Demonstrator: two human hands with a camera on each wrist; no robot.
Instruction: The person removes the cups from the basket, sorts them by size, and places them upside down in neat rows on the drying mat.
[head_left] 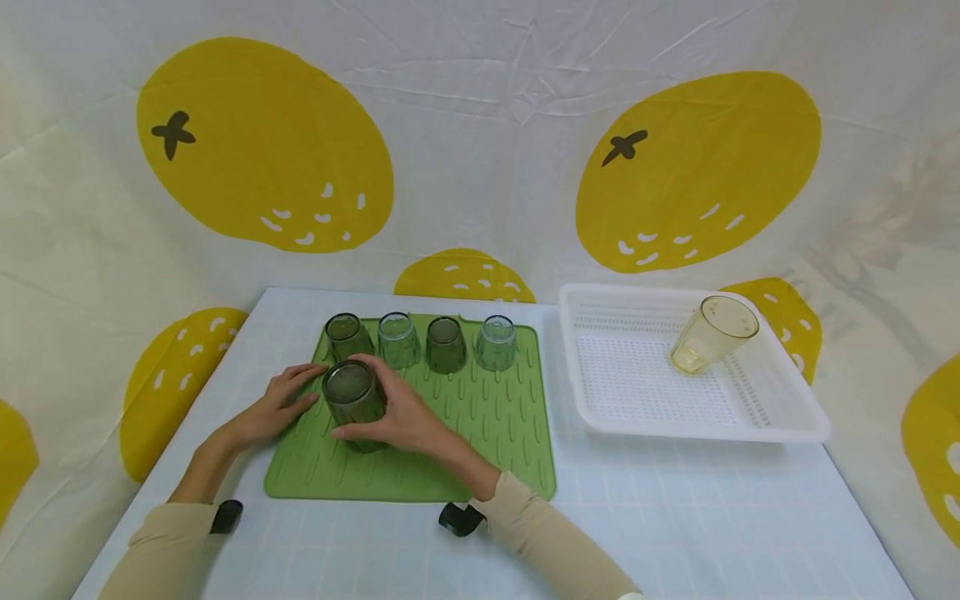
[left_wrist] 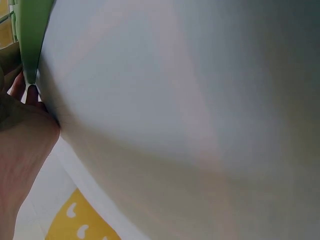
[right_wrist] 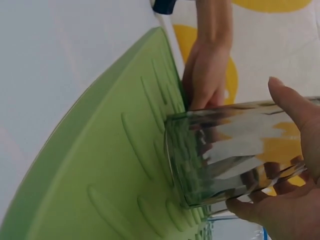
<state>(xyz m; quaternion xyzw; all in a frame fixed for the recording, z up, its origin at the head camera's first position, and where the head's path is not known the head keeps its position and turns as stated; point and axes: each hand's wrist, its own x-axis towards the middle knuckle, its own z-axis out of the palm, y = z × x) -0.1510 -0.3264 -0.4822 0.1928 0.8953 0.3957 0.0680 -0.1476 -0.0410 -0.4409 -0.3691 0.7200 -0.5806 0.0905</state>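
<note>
Broadly, a pale worktop (head_left: pixel 675 517) with a faint grid is seen against a white cloth backdrop (head_left: pixel 487 125) printed with yellow oranges. On the worktop's left half a green ribbed mat (head_left: pixel 480 417) is laid, and just to its right a white perforated tray (head_left: pixel 787 421) is set, with a yellow tumbler (head_left: pixel 712 333) lying tilted inside it toward the far right corner. Along the mat's far edge 4 upturned glasses (head_left: pixel 446 344) are lined up in a row, close together. In front of the leftmost of them a dark green glass (head_left: pixel 354 402) is stood mouth-down on the mat; the right wrist view shows its rim meeting the ribs. That glass is gripped by the right hand (head_left: pixel 401 408), thumb on the near side and fingers curled over the far side. The left hand (head_left: pixel 273 410) is laid flat at the mat's left edge, fingers relaxed and stretched toward the glass, holding nothing
</note>
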